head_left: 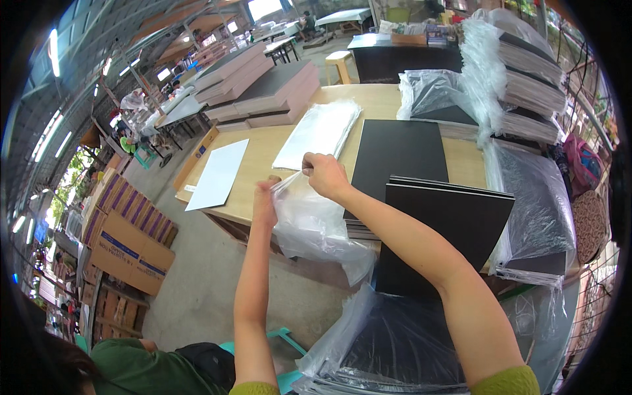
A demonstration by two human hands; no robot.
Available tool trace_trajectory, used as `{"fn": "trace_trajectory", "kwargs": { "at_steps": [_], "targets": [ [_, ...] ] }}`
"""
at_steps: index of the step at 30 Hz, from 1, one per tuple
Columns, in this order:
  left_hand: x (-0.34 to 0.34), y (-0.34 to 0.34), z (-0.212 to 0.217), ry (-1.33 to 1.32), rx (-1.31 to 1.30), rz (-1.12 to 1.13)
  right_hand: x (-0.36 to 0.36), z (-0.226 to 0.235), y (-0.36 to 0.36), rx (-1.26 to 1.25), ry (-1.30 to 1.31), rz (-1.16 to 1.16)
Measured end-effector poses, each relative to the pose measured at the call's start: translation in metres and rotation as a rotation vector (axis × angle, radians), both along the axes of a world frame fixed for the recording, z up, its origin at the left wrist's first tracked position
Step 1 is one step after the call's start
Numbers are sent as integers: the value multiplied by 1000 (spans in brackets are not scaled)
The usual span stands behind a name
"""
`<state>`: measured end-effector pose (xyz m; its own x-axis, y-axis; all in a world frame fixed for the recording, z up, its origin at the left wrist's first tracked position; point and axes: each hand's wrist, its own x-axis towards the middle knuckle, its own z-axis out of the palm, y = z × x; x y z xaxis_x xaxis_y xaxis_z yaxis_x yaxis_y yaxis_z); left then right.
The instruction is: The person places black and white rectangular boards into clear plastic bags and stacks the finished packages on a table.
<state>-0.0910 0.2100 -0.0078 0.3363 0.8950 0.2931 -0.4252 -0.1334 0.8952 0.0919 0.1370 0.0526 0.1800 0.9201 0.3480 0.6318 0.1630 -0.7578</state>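
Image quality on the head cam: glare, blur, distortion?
Head view: fisheye vignette blacks out the corners; ceiling tubes blow out at left; white stack nearly washed out; streaky glare on the wrapped boards at right; left hand and right hand show no obvious motion blur; translucent plastic bag has low-contrast folds; far background soft.

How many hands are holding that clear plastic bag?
2: the left hand pinches the plastic bag at its upper left, and the right hand grips it farther right. The bag's underside is hidden.
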Motion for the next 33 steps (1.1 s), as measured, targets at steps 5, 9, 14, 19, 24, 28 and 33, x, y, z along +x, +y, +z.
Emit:
{"fn": "trace_trajectory", "kwargs": {
  "at_steps": [5, 9, 14, 19, 24, 28, 33],
  "targets": [
    [13, -10, 18, 935, -17, -617, 3, 4, -12, 113, -280, -86],
    [13, -2, 44, 1106, 133, -900, 4, 4, -12, 153, -312, -108],
    [-6, -19, 86, 779, 51, -858, 11, 24, -19, -121, 127, 322],
    [2, -56, 108, 730, 256, -1140, 33, 26, -60, -401, 128, 1001],
    [-82, -74, 47, 184, 40, -930, 45, 41, -136, -629, 356, 1982],
    [-36, -136, 84, 706, 517, -888, 111, 52, -217, -110, 717, 1485],
    [-12, -188, -15, -229, -20, -1060, 161, -31, -271, -682, 917, 1069]
  ]
}}
